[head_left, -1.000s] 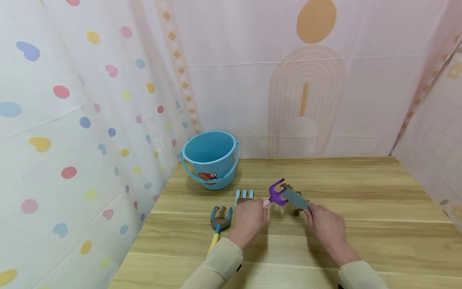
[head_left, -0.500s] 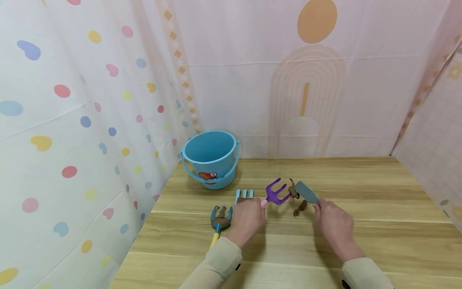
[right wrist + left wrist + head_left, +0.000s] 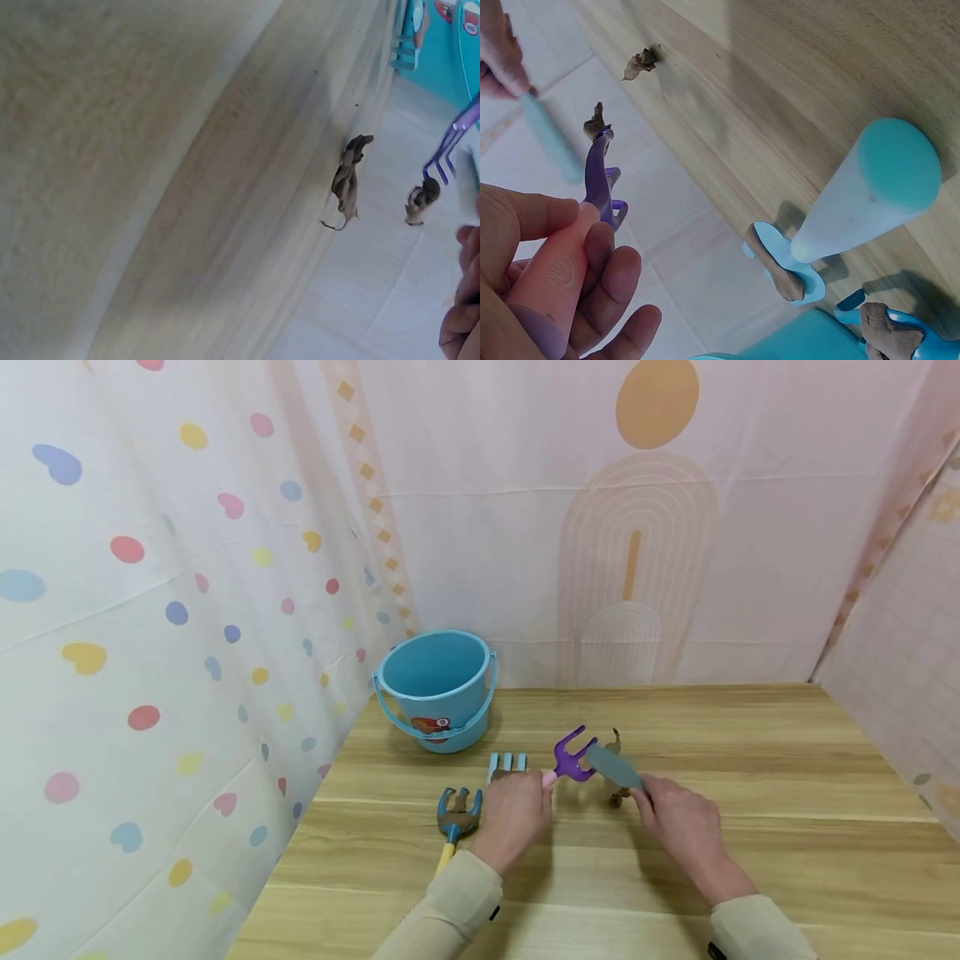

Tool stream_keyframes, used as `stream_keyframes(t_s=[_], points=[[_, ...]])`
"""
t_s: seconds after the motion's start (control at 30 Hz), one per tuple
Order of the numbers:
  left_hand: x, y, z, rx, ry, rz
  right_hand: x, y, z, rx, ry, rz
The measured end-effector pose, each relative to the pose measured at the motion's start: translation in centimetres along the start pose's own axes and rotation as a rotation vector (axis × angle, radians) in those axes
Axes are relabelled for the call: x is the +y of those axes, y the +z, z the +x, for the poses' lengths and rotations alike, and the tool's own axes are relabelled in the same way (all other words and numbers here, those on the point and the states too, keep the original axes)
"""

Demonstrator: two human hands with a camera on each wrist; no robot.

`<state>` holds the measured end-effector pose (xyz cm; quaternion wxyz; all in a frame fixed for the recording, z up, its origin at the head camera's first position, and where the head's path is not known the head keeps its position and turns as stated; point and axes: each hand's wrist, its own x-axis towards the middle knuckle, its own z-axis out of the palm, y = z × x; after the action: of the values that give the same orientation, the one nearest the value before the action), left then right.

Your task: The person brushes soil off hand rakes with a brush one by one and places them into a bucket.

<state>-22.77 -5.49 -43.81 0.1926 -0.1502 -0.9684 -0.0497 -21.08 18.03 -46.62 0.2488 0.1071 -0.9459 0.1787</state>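
Observation:
My left hand (image 3: 516, 810) grips the pink handle (image 3: 555, 285) of a purple toy hand rake (image 3: 572, 764), held above the table with its tines pointing up and right. A brown, clay-like lump (image 3: 421, 201) clings to one tine tip. In my right hand (image 3: 684, 822) is a flat grey-blue blade (image 3: 613, 767), pinched at its near end. The head view shows the blade overlapping the right tine and hiding part of the brown lump; contact cannot be told. Below lies a twisted brown piece (image 3: 346, 180) on the table.
A blue bucket (image 3: 472, 706) stands at the back left, handle lowered. Before it lie a light blue rake (image 3: 507, 762) and a darker blue rake (image 3: 470, 827) with a yellow handle (image 3: 446, 858), both with brown clay-like matter between the tines. Curtains border the table's back and sides.
My right hand swung the blade rightward off the rake, then back left over its tines. The brown lump shifted outward to the tine tip. My left hand has stayed nearly in place.

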Motion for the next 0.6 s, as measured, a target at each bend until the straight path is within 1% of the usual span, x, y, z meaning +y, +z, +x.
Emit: stream_keyframes(t_s=[0.03,0.1,0.27,0.43,0.5,0.6], points=[[0.0,0.0,0.0,0.002,-0.001,-0.001,0.0,0.0,-0.1,-0.017,-0.003,-0.001],[0.0,-0.1,0.0,0.005,-0.001,-0.007,0.1,0.1,-0.2,-0.027,0.017,-0.013],[0.0,-0.2,0.0,-0.009,-0.026,-0.017,0.5,0.0,-0.5,0.019,0.072,-0.026],[-0.1,-0.2,-0.1,-0.009,-0.030,-0.019,0.8,-0.2,-0.5,0.016,0.106,-0.008],[-0.1,-0.3,0.0,-0.014,-0.032,-0.017,0.9,-0.3,-0.5,0.007,0.138,-0.002],[-0.2,-0.5,0.0,-0.025,-0.041,-0.016,1.1,-0.6,-0.5,-0.020,0.209,0.019]])
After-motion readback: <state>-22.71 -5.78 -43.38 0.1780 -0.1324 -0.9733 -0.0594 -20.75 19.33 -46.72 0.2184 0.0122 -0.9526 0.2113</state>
